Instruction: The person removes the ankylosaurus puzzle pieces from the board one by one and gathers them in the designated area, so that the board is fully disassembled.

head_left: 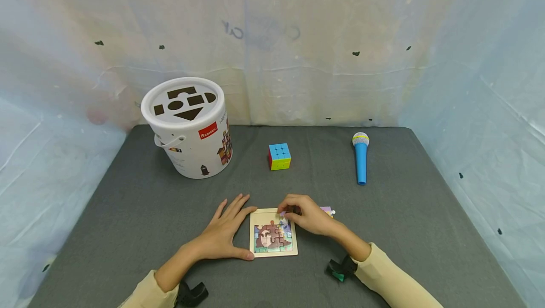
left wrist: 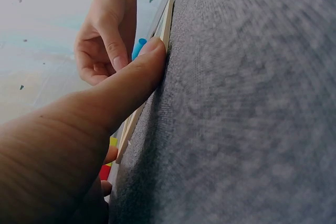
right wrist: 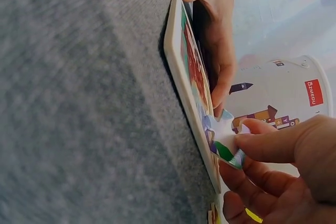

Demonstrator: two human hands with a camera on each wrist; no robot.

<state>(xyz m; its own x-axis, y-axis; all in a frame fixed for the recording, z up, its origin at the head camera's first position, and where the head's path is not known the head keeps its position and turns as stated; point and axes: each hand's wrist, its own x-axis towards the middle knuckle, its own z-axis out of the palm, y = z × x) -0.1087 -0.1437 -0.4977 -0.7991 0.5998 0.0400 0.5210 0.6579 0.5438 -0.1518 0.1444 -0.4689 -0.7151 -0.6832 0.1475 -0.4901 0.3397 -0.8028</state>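
A small wooden tray puzzle (head_left: 274, 254) lies flat on the table with its lower part filled by brown, green and blue pieces. My left hand (head_left: 223, 234) is spread at its left side, the thumb (left wrist: 152, 51) and a fingertip touching the frame's edge. Over the tray's upper right, my right hand (head_left: 308, 215) pinches a puzzle piece (right wrist: 226, 142) with white, green and purple print between thumb and fingers. That piece is tilted, its lower edge at the tray. Partly hidden behind the right hand lies a pink-purple piece (head_left: 327, 209) on the table.
A white lidded bucket (head_left: 193, 152) with shape cut-outs stands at the back left. A toy puzzle cube (head_left: 279, 156) sits behind the tray. Farther right lies a blue toy microphone (head_left: 361, 161). Plastic sheeting (head_left: 323, 85) walls the grey table (head_left: 404, 227).
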